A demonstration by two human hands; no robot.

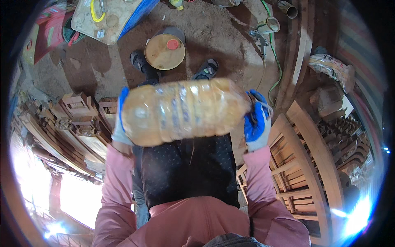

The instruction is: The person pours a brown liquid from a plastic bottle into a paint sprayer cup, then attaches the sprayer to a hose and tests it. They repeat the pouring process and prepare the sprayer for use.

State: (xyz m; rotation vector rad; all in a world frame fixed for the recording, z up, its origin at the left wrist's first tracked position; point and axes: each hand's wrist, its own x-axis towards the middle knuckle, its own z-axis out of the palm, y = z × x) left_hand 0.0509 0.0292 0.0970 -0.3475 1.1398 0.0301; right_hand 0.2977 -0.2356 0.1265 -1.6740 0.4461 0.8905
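A large, see-through plastic bottle point(181, 111), yellowish and shiny, lies sideways in the air in front of my lap. My left hand point(120, 119), in a blue-and-white work glove, is pressed around its broad left end; most of those fingers are hidden behind the bottle. At the narrower right end, my right hand point(258, 121), gloved the same way, is closed about the neck. A pale loop of cord or handle point(267, 108) shows beside the right fingers. Whether the yellow tint comes from liquid inside cannot be made out.
Beyond the bottle stands a round drum point(162, 53) with a red cap, between two sandalled feet. Carved wooden pieces point(80, 123) are stacked at left. A slatted wooden frame point(296, 164) leans at right, near long planks point(298, 49) and a green hose point(281, 70).
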